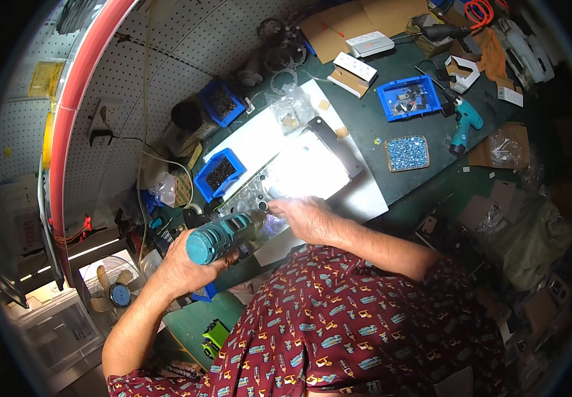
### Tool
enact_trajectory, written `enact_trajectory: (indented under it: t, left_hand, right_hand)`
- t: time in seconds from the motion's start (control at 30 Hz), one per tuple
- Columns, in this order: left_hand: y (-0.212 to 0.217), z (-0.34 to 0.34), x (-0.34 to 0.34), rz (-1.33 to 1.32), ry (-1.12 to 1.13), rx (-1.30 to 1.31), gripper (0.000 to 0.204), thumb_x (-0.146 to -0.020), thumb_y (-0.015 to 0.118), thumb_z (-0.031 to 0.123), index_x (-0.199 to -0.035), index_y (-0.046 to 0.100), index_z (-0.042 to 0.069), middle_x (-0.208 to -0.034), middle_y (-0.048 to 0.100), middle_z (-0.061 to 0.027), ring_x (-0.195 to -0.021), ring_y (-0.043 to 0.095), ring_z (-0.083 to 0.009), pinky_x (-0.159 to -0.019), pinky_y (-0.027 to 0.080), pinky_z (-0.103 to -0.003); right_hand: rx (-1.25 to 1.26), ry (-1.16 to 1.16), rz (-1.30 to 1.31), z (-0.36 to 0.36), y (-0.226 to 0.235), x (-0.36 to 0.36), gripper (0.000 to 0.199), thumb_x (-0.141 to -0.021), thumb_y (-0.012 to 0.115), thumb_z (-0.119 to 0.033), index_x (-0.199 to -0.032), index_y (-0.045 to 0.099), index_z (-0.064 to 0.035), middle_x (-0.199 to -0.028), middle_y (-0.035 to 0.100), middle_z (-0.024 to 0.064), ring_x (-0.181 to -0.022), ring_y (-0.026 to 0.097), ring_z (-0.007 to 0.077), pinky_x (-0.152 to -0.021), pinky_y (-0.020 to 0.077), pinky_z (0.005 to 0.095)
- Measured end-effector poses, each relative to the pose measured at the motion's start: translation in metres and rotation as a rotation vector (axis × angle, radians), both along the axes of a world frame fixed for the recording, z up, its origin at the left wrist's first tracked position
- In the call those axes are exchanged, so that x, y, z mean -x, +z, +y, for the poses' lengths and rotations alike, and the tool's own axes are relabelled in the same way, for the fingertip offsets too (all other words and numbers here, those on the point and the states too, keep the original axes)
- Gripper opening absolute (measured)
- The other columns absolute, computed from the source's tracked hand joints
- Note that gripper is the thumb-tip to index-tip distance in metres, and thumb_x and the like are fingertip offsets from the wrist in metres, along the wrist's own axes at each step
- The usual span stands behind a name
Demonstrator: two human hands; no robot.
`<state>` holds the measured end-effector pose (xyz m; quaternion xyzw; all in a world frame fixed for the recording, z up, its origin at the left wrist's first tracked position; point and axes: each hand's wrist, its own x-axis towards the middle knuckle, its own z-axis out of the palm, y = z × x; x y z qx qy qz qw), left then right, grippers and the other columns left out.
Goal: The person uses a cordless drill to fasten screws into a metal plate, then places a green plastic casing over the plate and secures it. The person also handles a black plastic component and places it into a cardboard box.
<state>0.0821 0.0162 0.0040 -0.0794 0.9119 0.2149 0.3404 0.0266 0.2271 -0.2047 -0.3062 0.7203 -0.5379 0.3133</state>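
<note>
A teal and black cordless drill [218,238] is gripped in my left hand [183,268], its front end pointing toward my right hand [306,218]. The fingers of my right hand are drawn together beside a small dark ring [262,206], close to the drill's front. Whatever they pinch is hidden. Beyond them a flat panel [312,162], washed out by glare, lies on a white board [372,205]. A clear plastic bag [245,196] of small parts is left of the panel.
Blue bins of dark screws stand at the left [233,159] and farther back [221,85]. To the right are a blue bin of metal parts [384,89], a tray of blue pieces [408,170] and a second teal drill [468,122]. White boxes [370,44] lie at the back.
</note>
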Motion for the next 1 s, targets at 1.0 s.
enact_trajectory:
  t: [1.0]
  left_hand:
    - [0.015, 0.03, 0.019, -0.116, 0.07, -0.048, 0.022, -0.09, 0.077, 0.008, -0.111, 0.072, 0.003, -0.095, 0.075, -0.0086, -0.083, 0.066, -0.0172, -0.077, 0.055, -0.034]
  right_hand:
    - [0.531, -1.0, -0.162, 0.103, -0.032, 0.059, 0.021, -0.103, 0.057, -0.013, -0.115, 0.064, 0.0029, -0.097, 0.071, 0.0092, -0.089, 0.064, 0.0109, -0.079, 0.0522, 0.0265]
